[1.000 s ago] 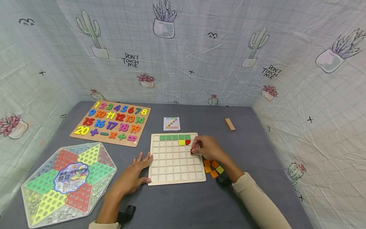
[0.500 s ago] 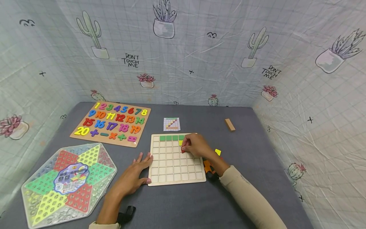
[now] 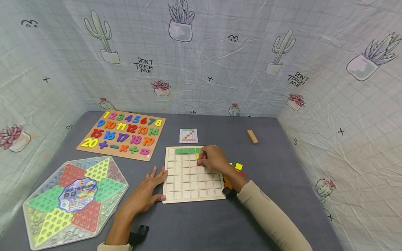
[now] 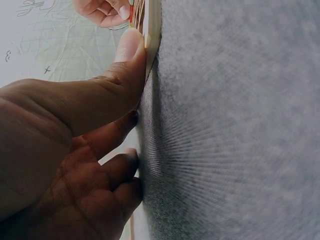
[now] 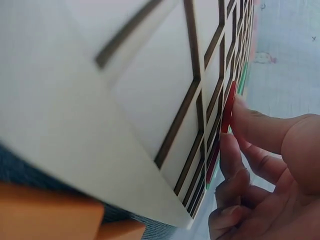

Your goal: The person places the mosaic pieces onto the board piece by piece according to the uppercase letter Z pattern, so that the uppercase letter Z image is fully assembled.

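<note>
A red tile is pinched between the thumb and fingertips of the right hand, at its left end, over the grid board. In the right wrist view the tile is seen edge-on, roughly in line with the board's face; its outline is partly covered, so no long axis can be told. The right arm is angled forward and leftward, past orange tiles. The left hand is spread, thumb and fingertips laid at the board's left edge.
</note>
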Action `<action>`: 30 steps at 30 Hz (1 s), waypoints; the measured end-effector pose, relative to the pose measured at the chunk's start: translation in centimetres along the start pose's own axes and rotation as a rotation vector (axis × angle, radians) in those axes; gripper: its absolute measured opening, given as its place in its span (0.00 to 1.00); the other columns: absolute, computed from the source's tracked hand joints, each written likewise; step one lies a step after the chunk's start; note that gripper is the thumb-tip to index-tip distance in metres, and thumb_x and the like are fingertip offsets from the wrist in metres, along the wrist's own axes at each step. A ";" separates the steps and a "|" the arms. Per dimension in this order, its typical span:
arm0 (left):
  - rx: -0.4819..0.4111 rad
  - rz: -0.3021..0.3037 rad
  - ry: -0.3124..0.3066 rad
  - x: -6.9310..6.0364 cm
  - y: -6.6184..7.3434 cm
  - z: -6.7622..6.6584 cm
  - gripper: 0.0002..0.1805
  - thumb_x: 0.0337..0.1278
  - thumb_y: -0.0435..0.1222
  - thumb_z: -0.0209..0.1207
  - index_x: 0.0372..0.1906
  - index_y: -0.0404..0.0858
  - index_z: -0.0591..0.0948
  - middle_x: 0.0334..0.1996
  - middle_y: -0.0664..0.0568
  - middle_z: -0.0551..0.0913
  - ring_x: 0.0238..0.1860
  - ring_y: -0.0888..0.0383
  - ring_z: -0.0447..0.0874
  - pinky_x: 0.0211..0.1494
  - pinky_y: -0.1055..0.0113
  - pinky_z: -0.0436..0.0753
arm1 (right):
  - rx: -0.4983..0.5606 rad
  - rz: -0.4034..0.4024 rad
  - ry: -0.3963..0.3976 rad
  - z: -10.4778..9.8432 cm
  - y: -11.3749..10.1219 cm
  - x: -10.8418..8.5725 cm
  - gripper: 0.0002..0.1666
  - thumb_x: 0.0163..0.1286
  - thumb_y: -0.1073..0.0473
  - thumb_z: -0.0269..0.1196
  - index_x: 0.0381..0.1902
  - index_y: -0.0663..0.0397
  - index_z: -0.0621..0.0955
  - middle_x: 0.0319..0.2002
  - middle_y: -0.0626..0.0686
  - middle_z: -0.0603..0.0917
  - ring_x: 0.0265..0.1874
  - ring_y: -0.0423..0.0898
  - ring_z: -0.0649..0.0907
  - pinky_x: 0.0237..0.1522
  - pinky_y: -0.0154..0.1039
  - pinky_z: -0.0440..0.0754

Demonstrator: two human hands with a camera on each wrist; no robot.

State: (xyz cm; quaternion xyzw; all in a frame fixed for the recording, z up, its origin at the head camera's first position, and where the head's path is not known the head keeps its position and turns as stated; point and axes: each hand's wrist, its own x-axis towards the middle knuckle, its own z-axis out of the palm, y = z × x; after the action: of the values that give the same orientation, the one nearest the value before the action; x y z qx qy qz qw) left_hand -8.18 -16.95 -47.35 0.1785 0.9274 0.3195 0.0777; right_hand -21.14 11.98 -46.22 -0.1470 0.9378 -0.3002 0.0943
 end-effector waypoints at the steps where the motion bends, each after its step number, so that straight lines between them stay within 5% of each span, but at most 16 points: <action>1: 0.003 0.000 -0.001 0.0 0.0 0.0 0.50 0.53 0.34 0.77 0.81 0.33 0.67 0.83 0.38 0.60 0.85 0.30 0.49 0.83 0.30 0.56 | 0.000 -0.005 0.000 0.0 0.0 0.0 0.11 0.66 0.56 0.78 0.28 0.46 0.85 0.25 0.45 0.82 0.27 0.43 0.79 0.31 0.36 0.75; 14: -0.010 -0.001 -0.006 0.1 -0.2 0.1 0.50 0.54 0.34 0.77 0.81 0.33 0.66 0.83 0.38 0.60 0.84 0.30 0.49 0.83 0.30 0.55 | 0.137 -0.010 0.000 -2.6 2.0 -1.6 0.06 0.69 0.58 0.75 0.36 0.49 0.86 0.30 0.51 0.83 0.29 0.46 0.78 0.30 0.37 0.75; 22: -0.001 0.002 -0.010 0.1 -0.2 0.0 0.50 0.54 0.36 0.77 0.81 0.34 0.67 0.82 0.37 0.61 0.84 0.30 0.50 0.82 0.30 0.56 | 0.123 0.033 0.008 -4.8 5.1 -3.6 0.10 0.68 0.60 0.76 0.44 0.53 0.86 0.36 0.52 0.83 0.35 0.47 0.81 0.37 0.41 0.81; 30: -0.003 -0.009 -0.017 0.1 0.0 -0.1 0.49 0.54 0.35 0.77 0.81 0.34 0.67 0.83 0.38 0.61 0.84 0.30 0.49 0.83 0.30 0.56 | 0.000 0.067 -0.014 -6.0 7.3 -5.0 0.13 0.61 0.60 0.81 0.42 0.51 0.89 0.39 0.53 0.85 0.38 0.47 0.81 0.45 0.44 0.82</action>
State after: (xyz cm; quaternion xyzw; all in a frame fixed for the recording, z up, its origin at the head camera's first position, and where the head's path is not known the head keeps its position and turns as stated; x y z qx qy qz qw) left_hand -8.32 -17.01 -47.27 0.1768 0.9271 0.3190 0.0870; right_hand -19.61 22.50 -45.30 -0.1178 0.9414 -0.2959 0.1110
